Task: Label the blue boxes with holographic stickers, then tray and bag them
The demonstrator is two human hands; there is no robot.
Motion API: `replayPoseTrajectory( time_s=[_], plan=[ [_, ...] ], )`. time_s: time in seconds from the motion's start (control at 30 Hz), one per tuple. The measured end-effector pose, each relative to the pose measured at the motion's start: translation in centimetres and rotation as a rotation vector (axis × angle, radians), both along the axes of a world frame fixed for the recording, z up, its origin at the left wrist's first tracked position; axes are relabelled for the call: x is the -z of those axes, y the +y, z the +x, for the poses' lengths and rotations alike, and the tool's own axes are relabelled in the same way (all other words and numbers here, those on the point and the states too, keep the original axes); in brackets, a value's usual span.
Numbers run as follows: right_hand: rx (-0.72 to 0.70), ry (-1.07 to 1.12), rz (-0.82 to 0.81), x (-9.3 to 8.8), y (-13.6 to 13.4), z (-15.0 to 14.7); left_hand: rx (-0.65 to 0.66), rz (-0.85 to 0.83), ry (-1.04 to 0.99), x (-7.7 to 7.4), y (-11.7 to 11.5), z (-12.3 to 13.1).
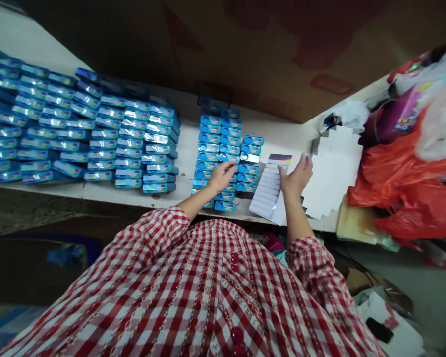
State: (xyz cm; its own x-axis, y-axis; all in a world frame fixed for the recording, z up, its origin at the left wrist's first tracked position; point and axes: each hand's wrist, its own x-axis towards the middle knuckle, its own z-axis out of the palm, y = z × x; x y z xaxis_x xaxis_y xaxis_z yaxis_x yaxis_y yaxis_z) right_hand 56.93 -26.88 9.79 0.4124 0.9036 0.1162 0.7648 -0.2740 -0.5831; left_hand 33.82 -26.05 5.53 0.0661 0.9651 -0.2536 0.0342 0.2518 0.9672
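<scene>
My left hand (222, 177) rests with fingers bent on a stack of small blue boxes (223, 148) lined up in rows on a white shelf (188, 153). My right hand (296, 177) lies just right of that stack, fingers curled on the edge of a fanned pile of flat white cards with a coloured top strip (269, 191). Whether the right fingers pinch a card is hidden. Both sleeves are red and white check.
Many more rows of blue boxes (78, 131) fill the shelf to the left. A heap of flat white cardboard blanks (332, 171) lies right of the cards. Red plastic bags (405, 193) and clutter crowd the far right. A brown cardboard wall (245, 49) stands behind the shelf.
</scene>
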Motion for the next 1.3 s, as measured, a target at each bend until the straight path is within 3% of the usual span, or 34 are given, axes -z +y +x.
replayPoseTrajectory(
  time_s=[0.07, 0.17, 0.23, 0.3, 0.37, 0.47, 0.53, 0.6, 0.67, 0.73, 0.9, 1.0, 1.07, 1.2, 1.3],
  plan=[
    [0.109, 0.31, -0.084, 1.2, 0.5, 2.8, 0.101, -0.063, -0.09, 0.1, 1.2, 4.0],
    [0.157, 0.69, -0.1, 2.6, -0.6, 3.8, 0.134, -0.194, -0.147, 0.4, 2.8, 9.1],
    [0.161, 0.865, -0.048, 2.6, -2.4, 3.4, 0.138, -0.253, -0.182, 0.4, 3.4, 11.5],
    [0.14, 0.903, -0.045, 1.8, -4.3, 3.2, 0.165, -0.289, -0.239, 0.2, 3.4, 13.2],
    [0.113, 0.731, -0.027, 0.6, -5.5, 3.4, 0.181, -0.309, -0.271, -0.3, 3.0, 14.1],
    [-0.029, 0.16, 0.097, -1.8, -5.1, 4.3, 0.164, -0.232, -0.211, -1.3, 2.2, 14.6],
    [-0.257, -0.216, 0.108, -3.4, -3.6, 4.9, 0.189, -0.133, -0.161, -1.9, 1.9, 14.7],
    [-0.544, -0.452, 0.037, -4.5, -1.8, 5.3, 0.219, -0.075, -0.132, -2.5, 1.6, 14.6],
    [-0.785, -0.576, -0.028, -5.1, -0.3, 5.8, 0.234, -0.091, -0.176, -2.8, 1.4, 14.5],
    [-0.933, -0.637, -0.045, -5.2, 0.4, 6.3, 0.25, -0.17, -0.309, -2.9, 1.1, 14.3],
    [-1.08, -0.628, 0.001, -4.3, 0.1, 7.9, 0.27, -0.332, -0.553, -2.6, 0.3, 13.6],
    [-1.096, -0.616, 0.018, -4.4, -0.5, 8.0, 0.24, -0.29, -0.453, -1.9, 0.7, 13.3],
    [-1.029, -0.607, 0.034, -5.5, -1.2, 7.5, 0.209, -0.219, -0.303, -1.0, 1.4, 13.2],
    [-0.767, -0.396, 0.065, -9.4, -2.8, 5.7, 0.147, -0.093, -0.012, 0.7, 3.1, 12.9],
    [-0.556, -0.076, 0.021, -11.2, -2.9, 4.0, 0.033, 0.005, -0.01, 0.5, 3.0, 12.2]
  ],
)
